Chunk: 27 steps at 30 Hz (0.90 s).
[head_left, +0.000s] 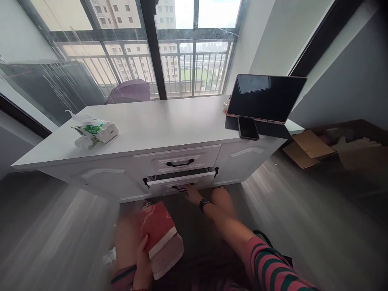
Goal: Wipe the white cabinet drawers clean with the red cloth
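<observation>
My left hand [143, 251] grips a folded towel [162, 240], red with a pale pattern, a white band and a pinkish lower part. The towel lies over my left thigh, and the thumb presses on its near side. My right hand [193, 195], with a dark watch on the wrist, reaches to the black handle [179, 188] of the lower drawer [182, 180]. Its fingers are hooked at the right end of that handle. This drawer stands partly pulled out, its inside dark. Above it, the upper drawer [178, 161] is closed.
On the white cabinet [157, 125] are a tissue pack [104, 131] at left, and a tablet [266, 97] and phone [247, 128] at right. A cardboard box [313, 145] sits on the floor at right. Windows [194, 52] rise behind the cabinet.
</observation>
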Motion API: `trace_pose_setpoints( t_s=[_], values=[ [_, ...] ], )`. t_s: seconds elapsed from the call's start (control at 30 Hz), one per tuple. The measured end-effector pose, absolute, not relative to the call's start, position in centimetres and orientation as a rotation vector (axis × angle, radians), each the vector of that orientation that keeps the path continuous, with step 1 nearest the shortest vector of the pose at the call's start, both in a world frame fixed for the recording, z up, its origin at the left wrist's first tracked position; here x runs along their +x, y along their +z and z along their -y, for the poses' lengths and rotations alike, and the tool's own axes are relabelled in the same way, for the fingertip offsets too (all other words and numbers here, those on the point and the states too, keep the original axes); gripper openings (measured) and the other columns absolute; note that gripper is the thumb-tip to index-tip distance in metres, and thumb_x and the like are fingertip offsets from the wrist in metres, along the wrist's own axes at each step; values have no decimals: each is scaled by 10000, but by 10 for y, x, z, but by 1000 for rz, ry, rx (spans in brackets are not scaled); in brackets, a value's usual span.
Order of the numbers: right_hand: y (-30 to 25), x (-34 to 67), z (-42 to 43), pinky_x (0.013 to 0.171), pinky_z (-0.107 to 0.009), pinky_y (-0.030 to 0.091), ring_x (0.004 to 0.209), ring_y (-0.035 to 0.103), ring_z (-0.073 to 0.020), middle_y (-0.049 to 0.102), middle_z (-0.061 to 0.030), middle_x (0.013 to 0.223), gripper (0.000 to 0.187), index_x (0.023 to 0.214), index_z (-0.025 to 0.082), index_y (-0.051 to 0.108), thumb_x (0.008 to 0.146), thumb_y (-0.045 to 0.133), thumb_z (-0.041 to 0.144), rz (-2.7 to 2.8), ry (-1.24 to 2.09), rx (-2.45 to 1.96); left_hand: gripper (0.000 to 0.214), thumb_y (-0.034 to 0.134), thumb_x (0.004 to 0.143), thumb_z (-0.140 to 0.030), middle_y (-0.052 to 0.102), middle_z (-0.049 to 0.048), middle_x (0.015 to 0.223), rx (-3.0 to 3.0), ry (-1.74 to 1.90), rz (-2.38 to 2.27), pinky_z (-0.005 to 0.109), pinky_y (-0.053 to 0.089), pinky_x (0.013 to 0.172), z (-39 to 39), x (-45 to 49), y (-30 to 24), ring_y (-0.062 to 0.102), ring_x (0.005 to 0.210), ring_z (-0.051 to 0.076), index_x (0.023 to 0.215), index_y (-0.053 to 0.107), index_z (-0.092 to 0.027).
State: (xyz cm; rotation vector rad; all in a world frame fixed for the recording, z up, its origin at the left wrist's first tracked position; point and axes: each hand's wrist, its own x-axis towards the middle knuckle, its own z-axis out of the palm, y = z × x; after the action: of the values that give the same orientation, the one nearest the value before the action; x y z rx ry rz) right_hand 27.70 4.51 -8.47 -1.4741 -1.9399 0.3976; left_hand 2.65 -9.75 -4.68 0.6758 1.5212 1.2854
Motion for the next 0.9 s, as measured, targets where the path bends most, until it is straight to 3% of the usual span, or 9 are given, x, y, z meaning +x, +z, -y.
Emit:
trace_pose_setpoints(
  t_s=[0.1, 0.3, 0.5, 0.63, 0.77, 0.9],
  values=[
    [-103, 277, -41, 770, -251, 514, 909, 668, -184, 682, -50, 1086, 381, 1073, 179, 657, 702, 686, 95, 2109, 620, -1393, 332, 592, 735, -327, 756, 62, 782, 299, 1221, -1417, 497, 451, 1001, 120, 32, -45, 626, 1089, 315, 1023, 721, -225],
    [-113, 293, -1, 945, -325, 473, 1096, 612, -203, 652, -64, 1194, 392, 1175, 218, 633, 803, 581, 107, 2203, 871, -1270, 483, 572, 812, -297, 746, 54, 1000, 16, 1223, -1026, 430, 444, 1020, 146, 57, -14, 614, 1107, 276, 1294, 576, -271],
    [-102, 297, 34, 1018, -342, 412, 1197, 543, -206, 557, -37, 1343, 446, 1253, 259, 593, 832, 516, 131, 2150, 1114, -1156, 384, 569, 807, -163, 765, 49, 808, -92, 1220, -1137, 392, 516, 935, 141, 76, -4, 686, 971, 257, 1173, 664, -233],
    [-92, 299, 49, 1030, -374, 400, 1210, 532, -222, 550, -24, 1352, 444, 1275, 280, 577, 853, 495, 171, 2157, 1208, -1179, 373, 591, 781, -103, 762, -13, 854, -24, 1342, -1179, 274, 555, 820, 114, 80, 13, 715, 819, 164, 1104, 670, -271],
    [-87, 300, 56, 1046, -397, 385, 1214, 529, -236, 582, -10, 1316, 420, 1250, 290, 602, 852, 499, 199, 2175, 1276, -1217, 342, 726, 680, -171, 746, 22, 877, 272, 1360, -1311, 272, 544, 771, 68, 95, 32, 698, 814, 177, 1016, 679, -212],
    [-86, 299, 56, 1048, -385, 384, 1216, 528, -232, 593, -5, 1303, 415, 1251, 281, 603, 851, 511, 217, 2147, 1314, -1258, 406, 751, 632, -405, 715, 71, 863, 725, 1064, -1530, 291, 514, 647, 7, 115, 24, 665, 807, 228, 938, 676, -150]
  ],
)
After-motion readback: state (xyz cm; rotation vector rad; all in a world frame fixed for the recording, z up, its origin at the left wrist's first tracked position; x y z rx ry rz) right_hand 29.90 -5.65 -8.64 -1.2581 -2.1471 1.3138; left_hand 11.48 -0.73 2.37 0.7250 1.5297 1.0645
